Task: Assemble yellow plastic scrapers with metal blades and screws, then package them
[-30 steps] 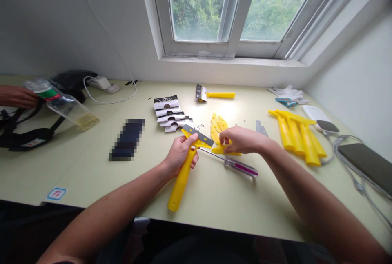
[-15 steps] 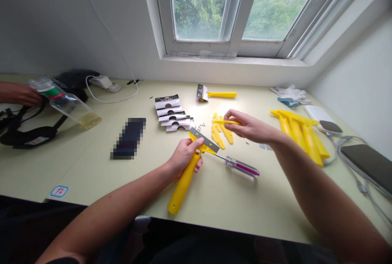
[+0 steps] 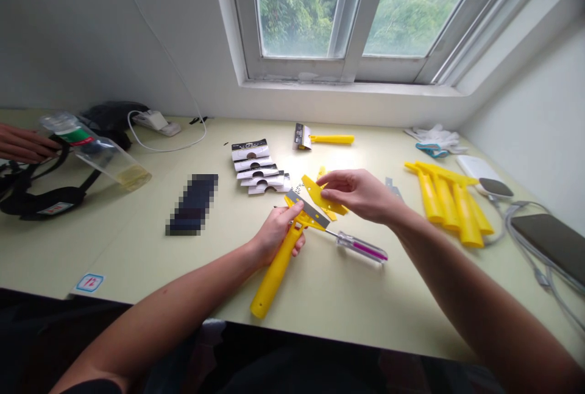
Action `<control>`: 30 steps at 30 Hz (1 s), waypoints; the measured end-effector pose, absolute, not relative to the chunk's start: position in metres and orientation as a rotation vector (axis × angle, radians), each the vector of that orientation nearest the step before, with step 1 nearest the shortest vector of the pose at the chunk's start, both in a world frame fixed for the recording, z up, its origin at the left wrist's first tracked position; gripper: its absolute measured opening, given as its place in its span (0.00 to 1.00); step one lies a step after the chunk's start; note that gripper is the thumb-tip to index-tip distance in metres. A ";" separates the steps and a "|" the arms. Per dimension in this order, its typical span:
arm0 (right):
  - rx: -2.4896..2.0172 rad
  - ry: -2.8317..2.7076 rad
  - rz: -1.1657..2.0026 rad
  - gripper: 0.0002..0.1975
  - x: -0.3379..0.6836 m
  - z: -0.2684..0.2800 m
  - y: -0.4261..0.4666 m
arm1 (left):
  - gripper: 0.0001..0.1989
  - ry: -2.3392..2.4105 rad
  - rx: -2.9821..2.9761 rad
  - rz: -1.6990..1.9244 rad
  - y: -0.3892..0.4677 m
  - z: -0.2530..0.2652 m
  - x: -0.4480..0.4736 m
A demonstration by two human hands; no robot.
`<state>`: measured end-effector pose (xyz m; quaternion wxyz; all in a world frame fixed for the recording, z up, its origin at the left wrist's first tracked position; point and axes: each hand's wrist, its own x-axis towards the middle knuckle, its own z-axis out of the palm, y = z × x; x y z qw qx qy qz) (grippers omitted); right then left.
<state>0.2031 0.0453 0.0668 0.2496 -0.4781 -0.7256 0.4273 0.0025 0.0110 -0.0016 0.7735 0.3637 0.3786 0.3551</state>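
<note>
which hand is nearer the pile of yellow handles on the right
Right. The right hand, pinching a flat yellow plate, is left of the yellow handles; the left hand, gripping a scraper, is farther left and lower in view.

The left hand (image 3: 281, 232) holds a long yellow plastic handle (image 3: 275, 276) with a flat gray metal blade (image 3: 313, 210) across its top. The right hand (image 3: 359, 195) pinches a thin yellow plastic plate (image 3: 317, 194) close to the blade. A screwdriver (image 3: 364, 248) with a clear and purple grip lies on the pale green bench (image 3: 137, 223), and its tip is hidden. Past the hands there are black and white paper cards (image 3: 251, 151) in a row, and a yellow scraper (image 3: 332, 139) with a card cover (image 3: 302, 137). On the right, a pile of yellow plastic handles (image 3: 468, 214) lies near a white cloth glove (image 3: 437, 138). Far left, another person's hand (image 3: 25, 144) is near a clear plastic bottle (image 3: 107, 159) with a green label (image 3: 77, 136).
</note>
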 end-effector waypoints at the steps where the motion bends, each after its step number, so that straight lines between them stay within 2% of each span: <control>1: -1.331 -1.987 1.127 0.16 0.200 0.066 0.043 | 0.22 0.799 0.752 0.763 0.011 -0.002 0.002; 10: -1.363 -2.086 0.924 0.07 0.178 0.062 0.026 | 0.22 0.745 0.699 0.798 0.008 0.002 0.003; 19: -1.371 -2.284 0.502 0.08 0.171 0.054 0.024 | 0.20 0.786 0.879 0.819 0.005 0.007 0.005; 21: -1.366 -2.230 0.571 0.10 0.173 0.054 0.027 | 0.19 0.764 0.895 0.813 0.006 0.008 0.003; 27: -1.263 -2.111 1.062 0.14 0.182 0.057 0.036 | 0.15 0.717 0.986 0.827 0.009 0.012 -0.005; 30: -1.300 -2.114 1.151 0.14 0.184 0.058 0.036 | 0.14 0.732 1.030 0.815 0.009 0.013 -0.006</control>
